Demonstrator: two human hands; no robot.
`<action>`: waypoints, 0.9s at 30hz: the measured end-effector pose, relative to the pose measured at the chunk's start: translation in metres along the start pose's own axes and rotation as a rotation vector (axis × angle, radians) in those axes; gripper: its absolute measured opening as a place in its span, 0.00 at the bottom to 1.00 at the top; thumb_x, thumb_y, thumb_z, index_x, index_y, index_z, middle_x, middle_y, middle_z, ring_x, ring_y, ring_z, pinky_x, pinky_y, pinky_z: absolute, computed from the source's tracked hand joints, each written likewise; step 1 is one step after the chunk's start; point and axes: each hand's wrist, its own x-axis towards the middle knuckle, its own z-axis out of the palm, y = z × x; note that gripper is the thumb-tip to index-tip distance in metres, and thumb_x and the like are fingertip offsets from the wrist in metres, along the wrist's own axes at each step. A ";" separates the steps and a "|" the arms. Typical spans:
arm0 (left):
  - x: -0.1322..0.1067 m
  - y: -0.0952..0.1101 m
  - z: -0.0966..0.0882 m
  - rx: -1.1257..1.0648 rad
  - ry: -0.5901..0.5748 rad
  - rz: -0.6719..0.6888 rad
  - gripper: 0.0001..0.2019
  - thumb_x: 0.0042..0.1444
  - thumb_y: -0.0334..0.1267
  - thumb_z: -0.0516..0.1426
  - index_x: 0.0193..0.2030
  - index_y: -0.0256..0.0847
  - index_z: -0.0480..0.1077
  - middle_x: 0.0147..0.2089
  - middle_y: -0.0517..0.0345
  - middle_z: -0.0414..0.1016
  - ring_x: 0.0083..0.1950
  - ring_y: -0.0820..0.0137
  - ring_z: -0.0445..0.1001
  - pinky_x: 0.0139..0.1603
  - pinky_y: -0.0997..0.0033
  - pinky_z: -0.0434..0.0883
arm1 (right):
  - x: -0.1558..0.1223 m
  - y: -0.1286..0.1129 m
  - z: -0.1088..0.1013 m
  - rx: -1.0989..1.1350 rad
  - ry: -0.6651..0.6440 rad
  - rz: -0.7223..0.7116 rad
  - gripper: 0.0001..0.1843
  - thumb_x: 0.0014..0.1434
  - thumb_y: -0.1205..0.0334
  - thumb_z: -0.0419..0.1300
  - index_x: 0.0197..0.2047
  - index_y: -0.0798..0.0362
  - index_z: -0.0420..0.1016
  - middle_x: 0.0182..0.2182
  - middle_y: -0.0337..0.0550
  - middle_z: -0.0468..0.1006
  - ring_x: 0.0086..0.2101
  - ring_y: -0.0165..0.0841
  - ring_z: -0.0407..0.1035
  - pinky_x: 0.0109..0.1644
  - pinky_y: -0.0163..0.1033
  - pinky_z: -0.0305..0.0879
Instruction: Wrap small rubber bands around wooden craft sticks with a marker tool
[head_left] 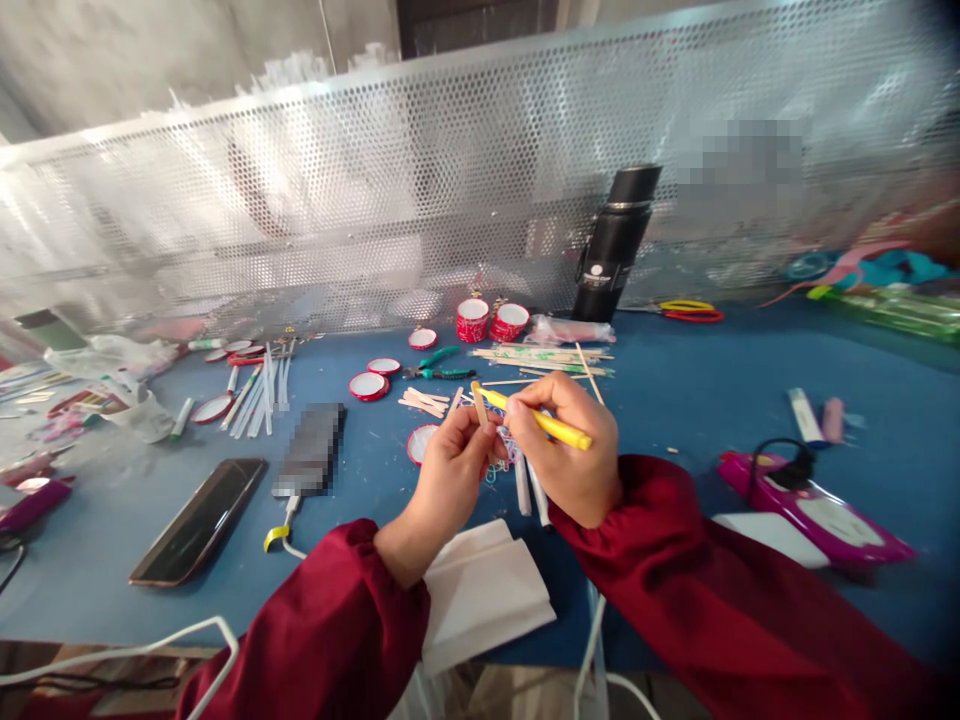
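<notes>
Between the thumb and fingers of my left hand (457,455) a small flat wooden stick (479,406) is pinched upright. My right hand (574,440) grips a yellow pen (555,427), whose tip meets or nearly meets the top of the stick. Below and between the hands, partly hidden, lies a tangle of pale coloured loops (495,470). A round red-rimmed lid (421,443) sits just behind my left hand, and a few loose wooden sticks (424,401) lie beyond it. Folded white paper (491,590) rests below my wrists.
Teal-handled pliers (439,368), red tins (472,320) and thin wooden sticks (547,357) lie farther back. A black flask (616,245) stands before the perforated metal panel (480,190). Left are a phone (199,520) and glue sticks (262,390); right, a magenta device (817,510).
</notes>
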 end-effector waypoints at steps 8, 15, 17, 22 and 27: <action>0.001 -0.001 -0.001 0.012 0.019 0.008 0.23 0.51 0.56 0.66 0.38 0.38 0.69 0.24 0.63 0.69 0.21 0.80 0.57 0.21 0.76 0.50 | 0.002 0.006 0.001 -0.061 0.040 -0.021 0.06 0.61 0.64 0.61 0.32 0.49 0.69 0.26 0.35 0.74 0.27 0.30 0.70 0.32 0.36 0.64; 0.002 -0.002 0.000 0.010 0.022 0.032 0.22 0.51 0.56 0.66 0.36 0.38 0.68 0.24 0.64 0.68 0.21 0.80 0.57 0.22 0.76 0.51 | 0.000 0.003 0.001 -0.017 -0.013 -0.024 0.06 0.62 0.63 0.60 0.33 0.49 0.70 0.28 0.36 0.75 0.29 0.31 0.71 0.34 0.37 0.65; 0.002 -0.002 0.000 0.012 0.022 0.031 0.22 0.51 0.56 0.66 0.36 0.39 0.68 0.24 0.64 0.68 0.21 0.80 0.57 0.22 0.76 0.51 | 0.000 0.003 0.001 -0.037 -0.021 -0.026 0.06 0.62 0.63 0.60 0.32 0.49 0.70 0.27 0.36 0.75 0.29 0.31 0.71 0.34 0.37 0.65; 0.002 -0.003 0.000 0.043 0.031 0.036 0.20 0.54 0.55 0.65 0.36 0.39 0.67 0.24 0.64 0.68 0.21 0.80 0.56 0.22 0.75 0.50 | 0.001 0.004 0.000 -0.046 0.018 -0.020 0.06 0.62 0.64 0.60 0.33 0.49 0.69 0.27 0.36 0.74 0.29 0.31 0.70 0.34 0.37 0.65; 0.002 -0.003 0.000 0.044 0.027 0.049 0.20 0.53 0.54 0.65 0.35 0.39 0.67 0.24 0.64 0.67 0.21 0.80 0.56 0.22 0.75 0.51 | 0.000 0.002 0.001 -0.017 -0.015 -0.027 0.05 0.63 0.62 0.60 0.33 0.49 0.70 0.28 0.37 0.75 0.30 0.32 0.71 0.35 0.38 0.65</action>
